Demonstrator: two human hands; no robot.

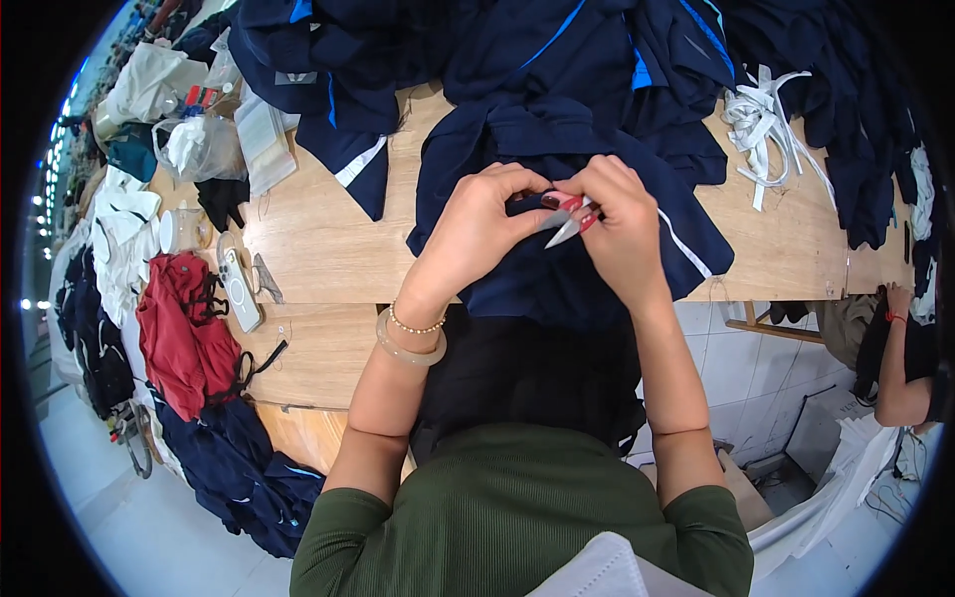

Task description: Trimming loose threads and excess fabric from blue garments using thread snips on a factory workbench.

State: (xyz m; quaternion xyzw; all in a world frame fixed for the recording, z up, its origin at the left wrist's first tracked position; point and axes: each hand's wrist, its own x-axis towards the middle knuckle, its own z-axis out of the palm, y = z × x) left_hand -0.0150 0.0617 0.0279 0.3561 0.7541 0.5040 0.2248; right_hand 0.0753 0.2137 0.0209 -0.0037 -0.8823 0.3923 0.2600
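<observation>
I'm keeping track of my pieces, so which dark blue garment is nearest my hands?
The dark blue garment with a white stripe at its right, below your left hand and right hand; the others lie farther back or to the sides.

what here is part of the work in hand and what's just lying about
Seemingly in use:
- small snips, in the right hand
- navy garment under both hands

Apparently lying about:
- phone
- red cloth item
- white strips
</observation>
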